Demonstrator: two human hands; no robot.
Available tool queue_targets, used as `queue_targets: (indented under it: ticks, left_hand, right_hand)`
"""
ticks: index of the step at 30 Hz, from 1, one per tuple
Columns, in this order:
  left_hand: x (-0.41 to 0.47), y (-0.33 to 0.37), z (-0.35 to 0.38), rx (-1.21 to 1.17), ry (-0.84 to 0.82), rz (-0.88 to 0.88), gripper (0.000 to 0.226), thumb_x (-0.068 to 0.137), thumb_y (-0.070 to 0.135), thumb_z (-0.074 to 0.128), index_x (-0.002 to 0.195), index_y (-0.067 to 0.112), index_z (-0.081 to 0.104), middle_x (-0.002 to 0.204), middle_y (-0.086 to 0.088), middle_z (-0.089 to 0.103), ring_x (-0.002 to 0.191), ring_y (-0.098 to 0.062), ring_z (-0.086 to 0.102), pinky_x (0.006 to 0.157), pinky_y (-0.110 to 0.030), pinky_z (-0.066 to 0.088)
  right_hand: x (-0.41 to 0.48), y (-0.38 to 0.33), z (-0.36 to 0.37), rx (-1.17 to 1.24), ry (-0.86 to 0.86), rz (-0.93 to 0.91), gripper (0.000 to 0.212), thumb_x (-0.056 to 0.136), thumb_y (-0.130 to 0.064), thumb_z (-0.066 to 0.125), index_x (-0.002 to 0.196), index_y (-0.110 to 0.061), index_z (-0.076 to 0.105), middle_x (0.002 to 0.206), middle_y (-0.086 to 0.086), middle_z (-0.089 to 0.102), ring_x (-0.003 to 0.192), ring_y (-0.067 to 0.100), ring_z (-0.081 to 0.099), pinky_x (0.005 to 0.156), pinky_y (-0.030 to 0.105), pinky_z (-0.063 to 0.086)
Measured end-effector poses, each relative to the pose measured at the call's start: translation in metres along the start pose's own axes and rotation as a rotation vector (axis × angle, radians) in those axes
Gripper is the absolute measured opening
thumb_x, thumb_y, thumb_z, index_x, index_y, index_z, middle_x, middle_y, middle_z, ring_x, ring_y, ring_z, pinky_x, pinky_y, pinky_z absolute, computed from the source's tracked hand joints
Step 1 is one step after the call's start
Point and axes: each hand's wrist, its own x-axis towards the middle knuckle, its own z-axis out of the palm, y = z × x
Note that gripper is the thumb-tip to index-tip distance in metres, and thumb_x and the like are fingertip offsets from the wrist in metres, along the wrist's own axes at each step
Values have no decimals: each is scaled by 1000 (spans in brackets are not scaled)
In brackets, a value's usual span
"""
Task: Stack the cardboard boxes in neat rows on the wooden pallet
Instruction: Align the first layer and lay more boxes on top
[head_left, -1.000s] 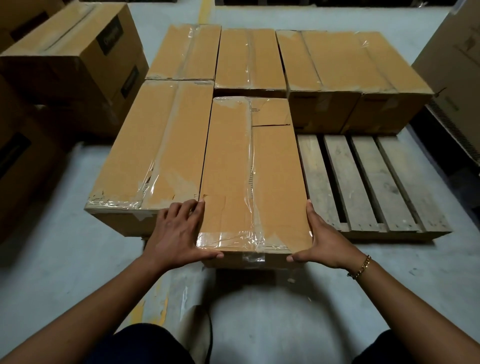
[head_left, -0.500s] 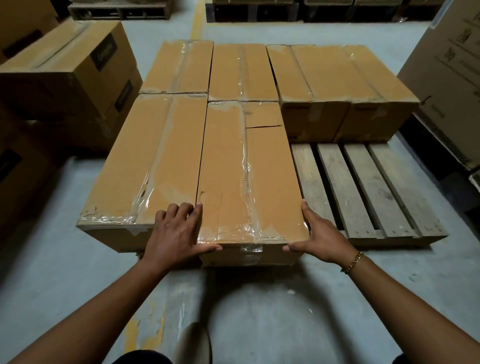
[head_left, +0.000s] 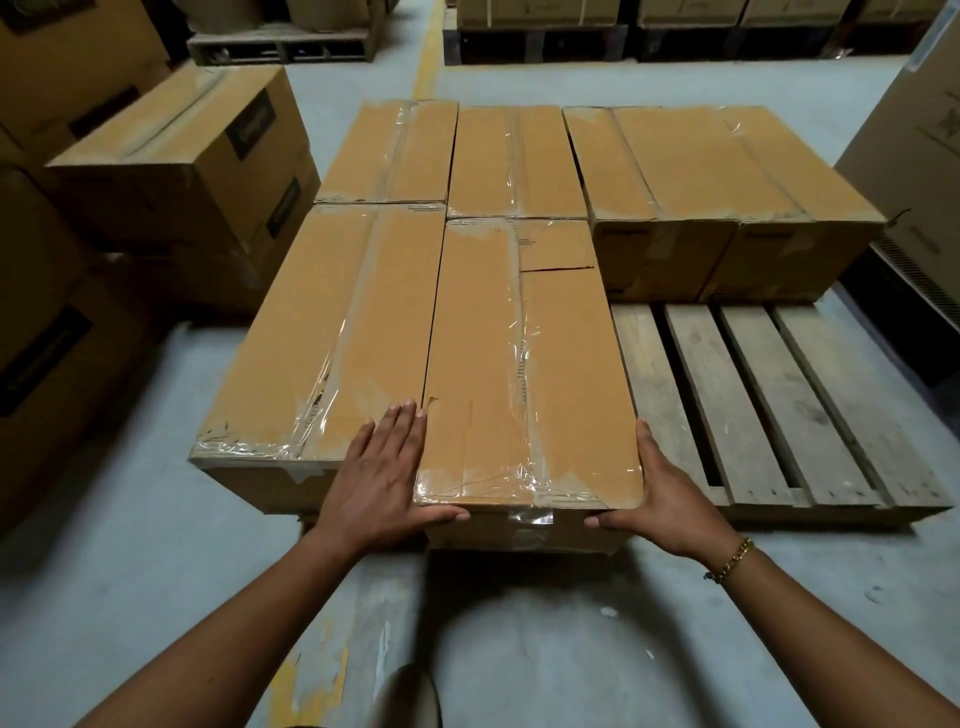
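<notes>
Bracketing the near end of the middle front box (head_left: 519, 364), the left hand (head_left: 384, 478) lies flat with straight fingers on the neighbouring box (head_left: 332, 332), thumb on the end face. The right hand (head_left: 670, 499) presses open against its right side. The box rests on the wooden pallet (head_left: 753, 405), second in the front row. It looks stiff, bulky and probably weighty, with slick tape, so the bottom corners seem the best hold. Six boxes are stacked: two in front and four behind, though the back-right pair is hard to separate.
</notes>
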Motion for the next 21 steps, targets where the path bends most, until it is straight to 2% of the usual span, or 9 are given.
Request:
queue_targets:
  ticks: [6, 11, 15, 19, 21]
  left_hand:
    - [2, 0, 4, 16, 90, -1, 130, 74, 102, 23, 160, 5, 31, 168, -13, 25, 156, -26, 23, 124, -49, 26]
    - [7, 0, 7, 15, 151, -21, 124, 76, 101, 25, 156, 8, 40, 164, -11, 36, 151, -25, 35, 117, -47, 35]
    - [12, -6, -1, 1, 132, -19, 129, 71, 105, 25, 162, 14, 26, 168, -6, 26, 152, -25, 28, 119, -45, 24]
    - [19, -11, -2, 38, 43, 2, 140, 63, 109, 10, 165, 15, -1, 173, -4, -6, 160, -20, -3, 129, -45, 3]
    - [19, -11, 0, 32, 30, 0, 140, 62, 109, 9, 165, 15, -6, 172, -3, -11, 159, -18, -9, 129, -45, -1]
  right_hand:
    - [7, 1, 0, 9, 21, -14, 153, 56, -64, 90, 161, -28, -15, 155, -1, 47, 130, 22, 54, 102, 32, 47]
    - [16, -1, -4, 9, 27, -25, 152, 54, -67, 89, 159, -32, -15, 152, -2, 49, 127, 21, 55, 101, 35, 49]
    - [19, -2, -5, 23, 20, -25, 151, 58, -60, 91, 160, -30, -16, 155, 0, 46, 131, 22, 53, 104, 34, 46]
    - [20, 1, -4, 26, 21, -25, 150, 60, -57, 92, 160, -29, -16, 155, 1, 46, 131, 24, 53, 106, 34, 45]
    - [20, 1, -4, 27, 18, -26, 150, 58, -59, 91, 160, -29, -15, 155, 1, 46, 132, 25, 53, 107, 36, 45]
